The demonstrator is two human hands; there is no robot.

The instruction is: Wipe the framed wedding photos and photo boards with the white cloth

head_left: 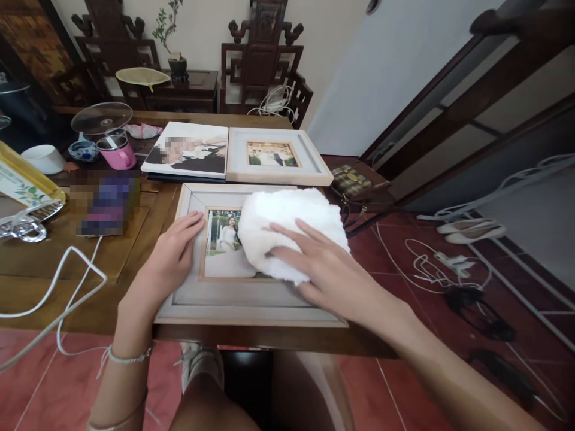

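Note:
A light wooden picture frame (pixel 251 302) lies flat at the table's front edge, a wedding photo (pixel 224 245) at its middle. My right hand (pixel 318 263) presses a fluffy white cloth (pixel 291 209) onto the frame's right half, its fingers over the cloth. This cloth hides the right part of the photo and the frame's upper right corner. On the left border of the frame rests my left hand (pixel 179 242), fingers extended and lying flat, with nothing in them.
Behind lie a second framed photo (pixel 309 149) and a white-edged photo album (pixel 193 167). To the left are a pink mug (pixel 119 157), a blurred phone-like object (pixel 108 206), a white cable (pixel 67 305) and a yellow bottle (pixel 27 179). A plaid bag (pixel 357 182) sits right of the table.

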